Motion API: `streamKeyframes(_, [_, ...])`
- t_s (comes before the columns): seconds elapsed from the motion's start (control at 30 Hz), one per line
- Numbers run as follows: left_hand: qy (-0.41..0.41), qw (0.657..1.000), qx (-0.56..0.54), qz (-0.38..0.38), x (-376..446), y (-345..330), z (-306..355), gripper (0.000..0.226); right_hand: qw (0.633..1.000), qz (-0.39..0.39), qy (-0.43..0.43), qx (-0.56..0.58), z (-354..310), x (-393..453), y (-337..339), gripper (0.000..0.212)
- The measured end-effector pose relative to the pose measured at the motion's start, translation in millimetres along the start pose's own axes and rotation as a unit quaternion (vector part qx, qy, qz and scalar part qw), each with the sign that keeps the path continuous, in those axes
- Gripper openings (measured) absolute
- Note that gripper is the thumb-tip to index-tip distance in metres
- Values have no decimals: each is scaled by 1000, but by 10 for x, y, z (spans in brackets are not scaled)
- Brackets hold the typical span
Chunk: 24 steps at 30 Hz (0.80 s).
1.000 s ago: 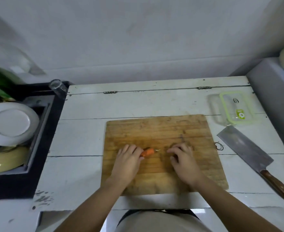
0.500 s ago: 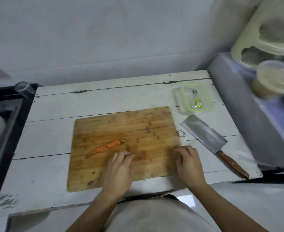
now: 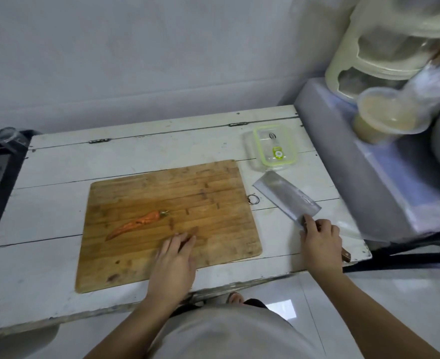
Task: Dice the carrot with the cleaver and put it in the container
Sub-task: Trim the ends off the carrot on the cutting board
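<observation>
Head view: the right hand [image 3: 320,238] curls round the cleaver [image 3: 288,198] handle, right of the cutting board [image 3: 213,182]. The left hand [image 3: 173,257] lies flat, fingers together, near the whole carrot [image 3: 135,224]. The thin carrot could roll under the blade; the container [image 3: 274,149] looks lidded.

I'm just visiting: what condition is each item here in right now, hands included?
Small orange carrot: whole, uncut, lying on the board.
Wooden cutting board: flat on the white table.
Steel cleaver with wooden handle: lying flat on the table.
Clear container with green-rimmed lid: lid on.
Right hand: grips the cleaver's handle.
Left hand: open, resting on the board.
</observation>
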State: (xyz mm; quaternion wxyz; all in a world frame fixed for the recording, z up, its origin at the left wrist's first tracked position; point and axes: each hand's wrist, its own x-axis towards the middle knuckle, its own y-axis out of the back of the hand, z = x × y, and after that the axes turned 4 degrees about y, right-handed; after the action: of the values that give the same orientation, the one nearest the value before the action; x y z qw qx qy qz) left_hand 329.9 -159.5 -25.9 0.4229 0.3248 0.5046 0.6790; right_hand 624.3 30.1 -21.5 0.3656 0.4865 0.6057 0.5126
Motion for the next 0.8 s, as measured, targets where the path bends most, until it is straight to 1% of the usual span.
streamKeyframes(0.13, [10, 1000, -3, -1, -3, -12, 23, 52, 1000, 5, 22, -9, 16, -6, 34, 61])
streamKeyframes(0.23, [-2, 1000, -7, 1, -11, 2, 23, 53, 1000, 7, 25, -3, -51, -173, 179, 66])
streamKeyframes(0.3, [-5, 1000, -15, -4, -13, 22, 21, 53, 998, -16, 32, 46, -204, -317, 312, 59])
streamKeyframes(0.37, [-3, 1000, -25, -11, -15, 30, 20, 53, 990, -44, 54, 126, -416, -421, 405, 52])
streamKeyframes(0.43, [-2, 999, -39, -19, -23, 17, 23, 54, 963, -67, 79, 247, -716, -393, 530, 49])
streamKeyframes(0.5, [-8, 997, -67, -31, -35, 11, -4, 55, 926, -115, 73, 351, -1094, -241, 645, 46])
streamKeyframes(0.57, [-13, 993, -108, -48, -56, 70, -60, 50, 909, -153, 64, 382, -1486, -86, 686, 31])
streamKeyframes(0.6, [-7, 989, -136, -57, -74, 133, -100, 47, 906, -166, 46, 387, -1655, -32, 673, 20])
streamKeyframes(0.63, [6, 984, -164, -65, -97, 218, -148, 45, 901, -177, 22, 395, -1803, 4, 663, 13])
streamKeyframes(0.7, [34, 978, -201, -50, -146, 387, -311, 43, 912, -168, -4, 373, -1993, 67, 598, 22])
streamKeyframes(0.8, [77, 977, -193, 38, -218, 555, -763, 33, 952, -122, -2, 281, -2125, 127, 501, 22])
